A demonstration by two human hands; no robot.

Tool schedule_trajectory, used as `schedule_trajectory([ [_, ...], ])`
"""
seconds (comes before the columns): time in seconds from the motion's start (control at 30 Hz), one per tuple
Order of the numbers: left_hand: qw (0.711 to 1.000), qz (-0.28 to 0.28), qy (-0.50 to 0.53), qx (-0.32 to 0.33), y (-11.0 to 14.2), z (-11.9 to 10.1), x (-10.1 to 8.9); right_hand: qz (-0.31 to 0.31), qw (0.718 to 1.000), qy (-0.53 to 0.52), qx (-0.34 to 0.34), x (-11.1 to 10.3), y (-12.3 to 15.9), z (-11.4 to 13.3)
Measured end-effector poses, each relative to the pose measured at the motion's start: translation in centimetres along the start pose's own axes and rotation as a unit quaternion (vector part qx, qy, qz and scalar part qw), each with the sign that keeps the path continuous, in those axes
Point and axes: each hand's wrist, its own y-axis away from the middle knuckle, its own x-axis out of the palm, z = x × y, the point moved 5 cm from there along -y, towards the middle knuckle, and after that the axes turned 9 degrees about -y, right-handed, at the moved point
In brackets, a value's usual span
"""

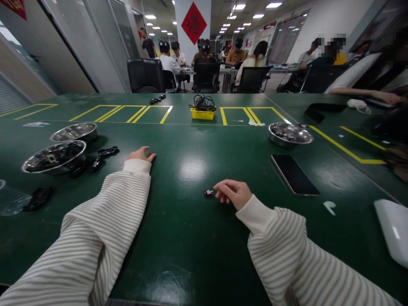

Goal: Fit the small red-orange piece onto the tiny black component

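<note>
My left hand rests on the green table, fingers curled round a tiny red part that peeks out at its tip. My right hand lies lower and to the right, fingers curled, its fingertips touching a small black and red component on the table. Both arms wear striped sleeves.
Two steel bowls with black parts beside them sit at the left, a third bowl at the right. A dark phone lies right of my right hand. A yellow tray of cables stands farther back. People sit at distant tables.
</note>
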Motion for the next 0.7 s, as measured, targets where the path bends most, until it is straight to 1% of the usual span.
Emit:
schedule_trajectory([
  [0.07, 1.000, -0.016, 0.017, 0.002, -0.9, 2.0, 0.4, -0.009, 1.000, 0.000, -0.003, 0.1, 0.0, 0.1],
  [0.1, 0.999, -0.022, 0.024, 0.005, -1.1, 2.5, 0.4, -0.010, 1.000, 0.001, -0.003, 0.1, 0.0, 0.1],
  [0.17, 0.999, -0.030, 0.029, 0.011, -0.8, 2.4, 0.2, -0.010, 1.000, 0.004, -0.002, 0.2, 0.0, 0.1],
  [0.23, 0.997, -0.035, 0.057, 0.027, -0.1, 1.3, -0.3, -0.006, 1.000, 0.005, 0.000, 0.2, 0.0, 0.1],
  [0.33, 0.989, -0.030, 0.125, 0.069, 1.7, -2.1, -1.3, 0.000, 1.000, 0.001, 0.007, 0.2, 0.1, 0.2],
  [0.4, 0.981, -0.017, 0.164, 0.100, 3.5, -5.0, -1.8, 0.005, 1.000, -0.011, 0.011, 0.3, 0.1, 0.3],
  [0.47, 0.969, 0.002, 0.204, 0.139, 5.8, -8.2, -2.2, 0.010, 0.999, -0.045, 0.011, 0.4, -0.1, 0.3],
  [0.53, 0.934, 0.036, 0.283, 0.216, 8.4, -11.5, -2.7, 0.023, 0.994, -0.102, 0.013, 0.7, -0.2, 0.0],
  [0.6, 0.903, 0.062, 0.325, 0.274, 10.7, -14.0, -3.4, 0.051, 0.985, -0.163, 0.031, 1.0, -0.4, -0.4],
  [0.63, 0.894, 0.069, 0.334, 0.291, 11.5, -14.9, -3.8, 0.066, 0.979, -0.187, 0.045, 1.2, -0.4, -0.7],
  [0.7, 0.888, 0.075, 0.340, 0.302, 12.6, -15.8, -4.4, 0.078, 0.970, -0.217, 0.075, 1.4, -0.4, -1.2],
])
